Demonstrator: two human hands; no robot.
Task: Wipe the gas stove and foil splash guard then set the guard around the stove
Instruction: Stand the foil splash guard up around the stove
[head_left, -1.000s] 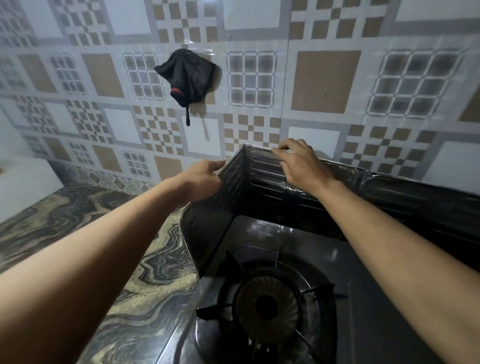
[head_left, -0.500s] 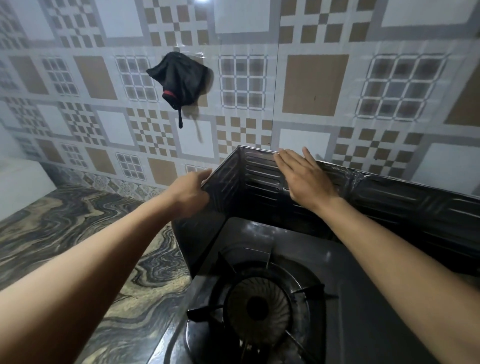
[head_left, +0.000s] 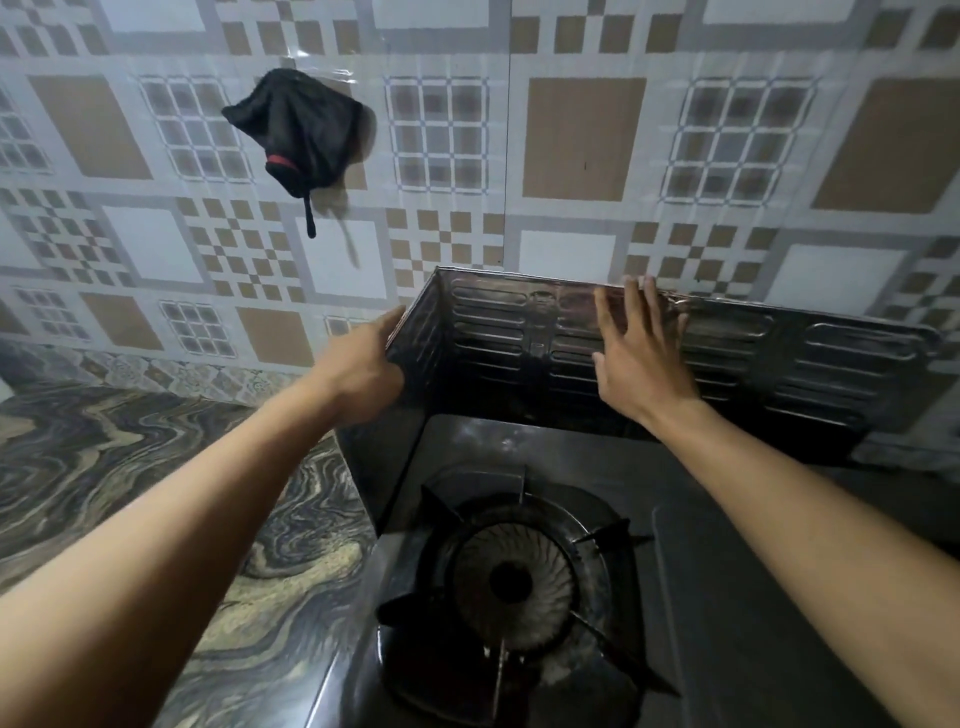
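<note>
- The foil splash guard (head_left: 498, 332) stands upright on the worktop (head_left: 104, 457). Its back panel runs along the tiled wall (head_left: 582, 140) behind the stove (head_left: 727, 597), and a side panel is folded forward along the stove's left edge.
- The left hand (head_left: 363, 364) is at the outer face of that side panel, near its top. It grasps the panel's front edge with the thumb up by the rim. The other fingers are hidden behind the foil.
- The right hand (head_left: 641, 358) is released. Its fingers are straight and spread, laid flat against the inner face of the back panel, and the fingertips reach the top rim.
- The top rim of the foil looks crumpled just right of the right hand.
- The stove is dark and glossy. Its left burner (head_left: 511, 577) sits in front of the guard's corner, ringed by a black pot stand.
- The worktop to the left of the stove has a swirled marble pattern.
- A black cloth (head_left: 298, 130) with a red band hangs on the wall, above and left of the guard.
</note>
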